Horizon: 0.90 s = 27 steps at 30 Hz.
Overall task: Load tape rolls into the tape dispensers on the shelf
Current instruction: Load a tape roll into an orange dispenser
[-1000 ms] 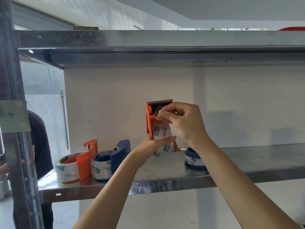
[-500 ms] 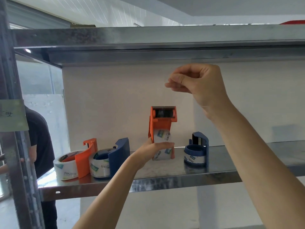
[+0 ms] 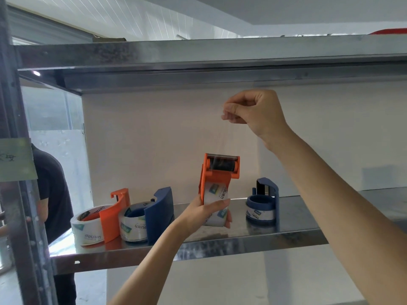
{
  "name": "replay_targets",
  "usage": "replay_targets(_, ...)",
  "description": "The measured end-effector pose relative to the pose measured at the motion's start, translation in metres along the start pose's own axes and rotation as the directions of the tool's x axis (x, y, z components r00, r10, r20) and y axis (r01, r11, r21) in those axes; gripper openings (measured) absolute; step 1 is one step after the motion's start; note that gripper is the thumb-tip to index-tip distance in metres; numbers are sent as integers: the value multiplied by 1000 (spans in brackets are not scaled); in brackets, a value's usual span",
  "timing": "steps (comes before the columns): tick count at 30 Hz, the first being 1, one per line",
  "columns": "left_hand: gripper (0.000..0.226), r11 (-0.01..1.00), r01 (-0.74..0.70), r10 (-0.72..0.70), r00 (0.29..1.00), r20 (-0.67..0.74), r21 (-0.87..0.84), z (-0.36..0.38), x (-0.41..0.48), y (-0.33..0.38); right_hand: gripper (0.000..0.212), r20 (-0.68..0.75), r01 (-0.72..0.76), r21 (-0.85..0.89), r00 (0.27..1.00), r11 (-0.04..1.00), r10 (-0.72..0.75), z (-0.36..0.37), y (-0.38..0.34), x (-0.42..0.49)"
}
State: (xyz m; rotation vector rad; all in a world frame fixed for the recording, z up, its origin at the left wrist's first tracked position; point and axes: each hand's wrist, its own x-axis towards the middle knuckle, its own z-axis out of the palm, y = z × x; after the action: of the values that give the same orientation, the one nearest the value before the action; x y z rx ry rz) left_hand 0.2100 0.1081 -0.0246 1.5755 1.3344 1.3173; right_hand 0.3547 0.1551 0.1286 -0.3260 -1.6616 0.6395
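My left hand grips an orange tape dispenser with a clear tape roll in it, held upright just above the metal shelf. High above the dispenser, my right hand pinches the end of a clear tape strip that stretches down to the roller. On the shelf's left lie an orange dispenser and a blue dispenser, each with a roll. A second blue dispenser with a roll stands at the right.
The upper shelf runs close above my right hand. A grey upright post stands at the left with a green label. A person in a black shirt stands behind the post. A white wall backs the shelf.
My right hand has pulled the tape end from the dispenser's roller upward, then drifted slightly right. The left hand has lowered the orange dispenser toward the shelf.
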Motion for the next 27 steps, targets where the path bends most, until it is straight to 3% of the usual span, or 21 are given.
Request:
replay_targets(8,14,985,-173,172,984,38,22,-1,-16,15,2,23,-152,39,988,988,151,1,21,8)
replay_targets(14,18,956,-289,292,955,62,-46,-1,-27,33,4,192,-292,120,945,949,266,2,28,-13)
replay_targets(18,18,924,-370,378,921,96,-93,-5,-27,44,26,286,-423,258,892,868,350,6,37,-32)
replay_targets(23,24,916,-339,357,932,55,-214,-15,-19,42,29,390,-521,360,837,774,383,11,41,-49)
replay_targets(27,19,892,-292,367,913,176,-344,-26,-17,46,27,474,-558,447,810,699,344,8,35,-59)
